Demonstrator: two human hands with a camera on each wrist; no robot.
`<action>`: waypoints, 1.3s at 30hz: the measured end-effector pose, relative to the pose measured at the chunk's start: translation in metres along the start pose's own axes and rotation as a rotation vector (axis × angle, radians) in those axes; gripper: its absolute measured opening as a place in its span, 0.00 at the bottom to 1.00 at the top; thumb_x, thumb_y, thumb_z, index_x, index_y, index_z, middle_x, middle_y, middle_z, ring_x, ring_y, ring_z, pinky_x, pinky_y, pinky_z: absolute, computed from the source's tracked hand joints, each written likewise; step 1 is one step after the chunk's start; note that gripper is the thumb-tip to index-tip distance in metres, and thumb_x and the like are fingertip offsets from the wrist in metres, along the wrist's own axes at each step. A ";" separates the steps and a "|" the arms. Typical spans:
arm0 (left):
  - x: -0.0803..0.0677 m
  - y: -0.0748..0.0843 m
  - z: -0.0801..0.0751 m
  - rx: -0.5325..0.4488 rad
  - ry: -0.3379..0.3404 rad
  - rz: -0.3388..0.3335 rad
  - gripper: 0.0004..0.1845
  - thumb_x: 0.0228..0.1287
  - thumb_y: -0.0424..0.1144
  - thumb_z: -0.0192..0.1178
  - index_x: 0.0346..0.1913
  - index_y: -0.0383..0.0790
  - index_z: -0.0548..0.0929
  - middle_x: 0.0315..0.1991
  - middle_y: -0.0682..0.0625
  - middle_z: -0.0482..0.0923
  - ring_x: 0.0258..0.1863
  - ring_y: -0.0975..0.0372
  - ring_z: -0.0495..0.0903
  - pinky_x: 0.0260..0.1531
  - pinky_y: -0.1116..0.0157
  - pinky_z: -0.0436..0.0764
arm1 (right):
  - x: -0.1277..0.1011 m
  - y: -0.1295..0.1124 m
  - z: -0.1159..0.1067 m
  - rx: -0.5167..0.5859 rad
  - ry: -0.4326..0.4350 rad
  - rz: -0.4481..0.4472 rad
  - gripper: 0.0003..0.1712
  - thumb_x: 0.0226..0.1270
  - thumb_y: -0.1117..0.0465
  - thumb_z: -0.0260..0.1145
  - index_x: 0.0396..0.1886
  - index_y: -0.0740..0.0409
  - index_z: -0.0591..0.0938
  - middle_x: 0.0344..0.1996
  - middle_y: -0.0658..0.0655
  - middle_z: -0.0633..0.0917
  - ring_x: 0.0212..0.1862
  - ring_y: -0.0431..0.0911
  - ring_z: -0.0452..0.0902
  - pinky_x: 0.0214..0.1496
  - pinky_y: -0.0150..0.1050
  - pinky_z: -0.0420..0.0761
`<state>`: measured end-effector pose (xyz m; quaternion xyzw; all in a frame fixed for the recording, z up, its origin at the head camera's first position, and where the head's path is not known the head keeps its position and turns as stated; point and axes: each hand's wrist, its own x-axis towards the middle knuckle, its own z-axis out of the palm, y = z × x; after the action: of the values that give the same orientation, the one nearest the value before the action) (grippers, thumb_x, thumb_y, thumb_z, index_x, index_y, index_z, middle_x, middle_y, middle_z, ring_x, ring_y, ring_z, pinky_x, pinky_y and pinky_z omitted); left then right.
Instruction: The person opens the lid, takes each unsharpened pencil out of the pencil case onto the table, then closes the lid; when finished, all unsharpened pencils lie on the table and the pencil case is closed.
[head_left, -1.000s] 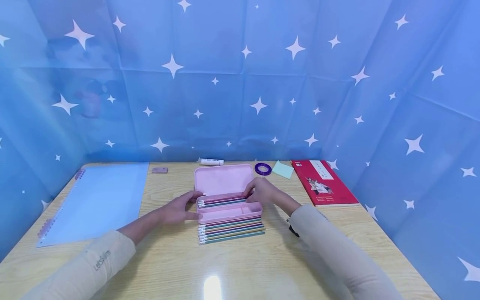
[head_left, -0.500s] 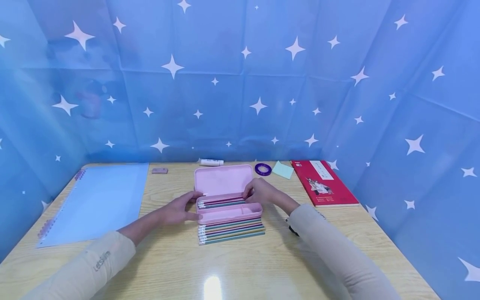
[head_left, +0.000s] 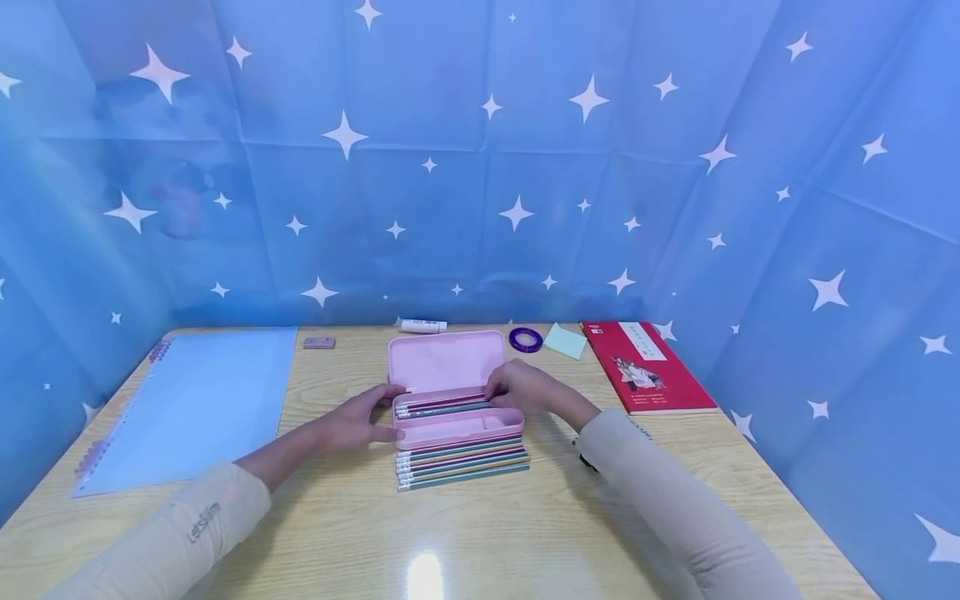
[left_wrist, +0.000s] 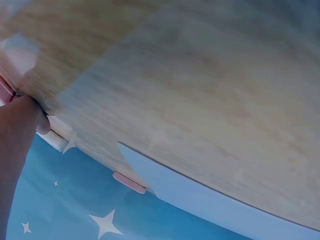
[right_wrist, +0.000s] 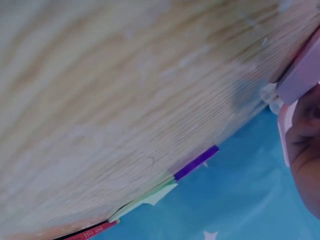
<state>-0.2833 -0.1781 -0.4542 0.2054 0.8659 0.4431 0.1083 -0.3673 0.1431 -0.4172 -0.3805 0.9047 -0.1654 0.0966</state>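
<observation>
A pink pencil case (head_left: 459, 430) lies with its lid (head_left: 447, 361) folded back on the table. Several pencils (head_left: 442, 407) lie in its rear compartment, white eraser ends to the left. My left hand (head_left: 352, 422) holds the case's left end, thumb at the front corner and fingers behind. At the right end, my right hand (head_left: 522, 387) reaches into the case with curled fingers on the pencils' ends; its fingertips are partly hidden. More pencils (head_left: 465, 464) lie in a row just in front of the case. In the right wrist view, the right hand (right_wrist: 307, 145) is at the case's edge (right_wrist: 301, 75).
Behind the case are a white tube (head_left: 423, 325), a purple tape roll (head_left: 526, 339) and pale green sticky notes (head_left: 565, 341). A red book (head_left: 647, 367) lies right. A pink eraser (head_left: 319, 342) and a pale blue sheet (head_left: 202, 400) lie left. A starry curtain (head_left: 450, 167) bounds the table.
The right hand has shifted very slightly toward the front, and the pencils under its fingers have moved a little inside the case. My left hand has stayed on the case.
</observation>
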 end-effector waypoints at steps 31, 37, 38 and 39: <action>0.000 -0.001 -0.003 0.006 0.000 -0.001 0.42 0.59 0.46 0.71 0.72 0.38 0.64 0.66 0.44 0.69 0.67 0.49 0.66 0.72 0.47 0.59 | 0.007 -0.016 -0.005 -0.197 -0.051 0.021 0.04 0.62 0.64 0.72 0.35 0.50 0.89 0.27 0.42 0.83 0.32 0.39 0.75 0.41 0.34 0.80; -0.003 -0.005 -0.001 0.029 0.000 -0.006 0.41 0.60 0.47 0.71 0.72 0.38 0.64 0.66 0.44 0.69 0.67 0.49 0.66 0.72 0.47 0.60 | 0.006 -0.016 -0.001 -0.175 -0.036 -0.016 0.07 0.61 0.66 0.73 0.38 0.51 0.90 0.33 0.44 0.87 0.35 0.38 0.78 0.48 0.36 0.83; -0.002 -0.004 0.000 0.026 0.000 -0.005 0.41 0.60 0.48 0.71 0.72 0.39 0.64 0.66 0.45 0.69 0.67 0.49 0.66 0.72 0.48 0.60 | 0.005 -0.016 -0.001 -0.179 -0.029 -0.009 0.07 0.61 0.66 0.73 0.38 0.51 0.90 0.34 0.44 0.87 0.36 0.38 0.79 0.49 0.36 0.83; -0.002 -0.003 0.000 0.024 0.005 -0.007 0.41 0.59 0.48 0.71 0.72 0.40 0.64 0.66 0.46 0.70 0.67 0.50 0.66 0.72 0.49 0.60 | 0.005 -0.016 -0.002 -0.176 -0.021 0.001 0.07 0.61 0.65 0.74 0.38 0.51 0.91 0.34 0.45 0.87 0.37 0.38 0.80 0.50 0.37 0.83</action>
<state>-0.2830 -0.1808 -0.4567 0.2026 0.8722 0.4326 0.1052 -0.3604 0.1297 -0.4100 -0.3887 0.9149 -0.0813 0.0725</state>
